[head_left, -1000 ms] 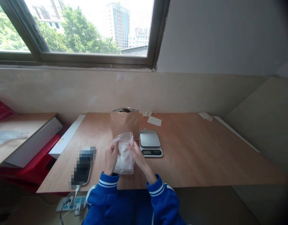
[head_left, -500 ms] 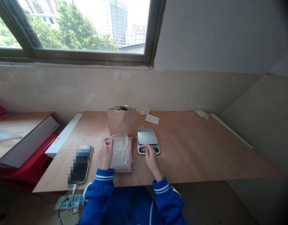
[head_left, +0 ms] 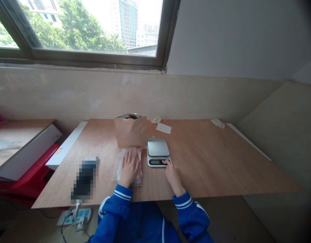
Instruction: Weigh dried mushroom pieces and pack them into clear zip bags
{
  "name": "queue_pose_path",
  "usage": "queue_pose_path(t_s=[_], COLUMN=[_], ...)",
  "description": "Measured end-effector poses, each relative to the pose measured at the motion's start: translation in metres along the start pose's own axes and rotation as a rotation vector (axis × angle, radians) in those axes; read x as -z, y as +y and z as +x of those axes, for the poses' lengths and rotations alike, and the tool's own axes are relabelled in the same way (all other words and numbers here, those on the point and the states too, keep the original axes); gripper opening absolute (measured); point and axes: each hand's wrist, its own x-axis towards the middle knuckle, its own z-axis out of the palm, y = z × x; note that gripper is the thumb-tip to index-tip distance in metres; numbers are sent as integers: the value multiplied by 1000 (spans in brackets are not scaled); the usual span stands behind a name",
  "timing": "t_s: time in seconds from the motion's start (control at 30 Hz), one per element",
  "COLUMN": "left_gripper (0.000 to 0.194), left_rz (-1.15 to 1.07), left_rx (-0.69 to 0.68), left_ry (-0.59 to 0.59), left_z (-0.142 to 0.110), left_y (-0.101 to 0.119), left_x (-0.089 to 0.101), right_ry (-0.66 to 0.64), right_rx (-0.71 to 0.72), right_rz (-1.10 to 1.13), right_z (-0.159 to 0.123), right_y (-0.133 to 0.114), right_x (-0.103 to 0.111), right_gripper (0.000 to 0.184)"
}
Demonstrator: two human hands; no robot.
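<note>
My left hand [head_left: 129, 167] lies flat with spread fingers on a stack of clear zip bags [head_left: 118, 168], pressing it to the table. Pinkish-red edging shows along the stack's right side. At the white digital kitchen scale [head_left: 158, 148], my right hand [head_left: 172, 173] has its fingers curled in, with one fingertip touching the right end of the dark control panel. Nothing sits on the steel weighing plate. Just behind the bags stands a brown kraft paper pouch [head_left: 131, 131], its silvery-lined mouth gaping; dark contents show inside but I cannot make them out.
A blurred-out phone [head_left: 85, 179] with a white cable lies at left, above a power strip [head_left: 80, 216] below the wooden table [head_left: 216, 158]. A white card [head_left: 164, 128] and crumpled tissue [head_left: 156, 120] lie near the wall. More tissue [head_left: 218, 123] is at the far right.
My left hand has moved right, from the bags' left edge to flat on top of them. My right hand has shifted right along the scale's panel, fingertip now at its right end.
</note>
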Motion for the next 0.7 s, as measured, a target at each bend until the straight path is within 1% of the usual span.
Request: queue_pose_path(t_s=[0.07,0.17,0.23,0.3,0.37,0.43,0.5,0.53,0.6,0.7], left_gripper=[50,50,50,50,51,51,51,50,50,48], left_rz=[14,21,17,13,12,10,7,5,-4,-44], left_rx=[14,18,19,20,20,18,16,15,15,19], left_ry=[-42,-56,-56,-58,-63,-62,-61,-59,-53,-38], left_z=[0,0,0,0,0,-1,-1,-2,-3,-3], left_y=[-3,-7,-7,-6,-5,-5,-4,-5,-5,-7], left_x=[-9,-13,-12,-11,-10,-9,-8,-8,-10,-13], right_ry=[-25,-32,-43,-43,21,166,316,369,421,409], right_rx=[-13,-7,26,71,61,-49,-205,-273,-367,-416], right_rz=[-27,-18,65,196,302,331,289,258,213,180], right_z=[3,3,0,-4,-7,-6,-1,3,10,17], right_y=[-2,-1,3,13,28,47,68,78,92,100], right_x=[3,7,8,9,8,6,5,5,6,6], right_gripper=[45,45,47,46,44,43,41,40,37,34])
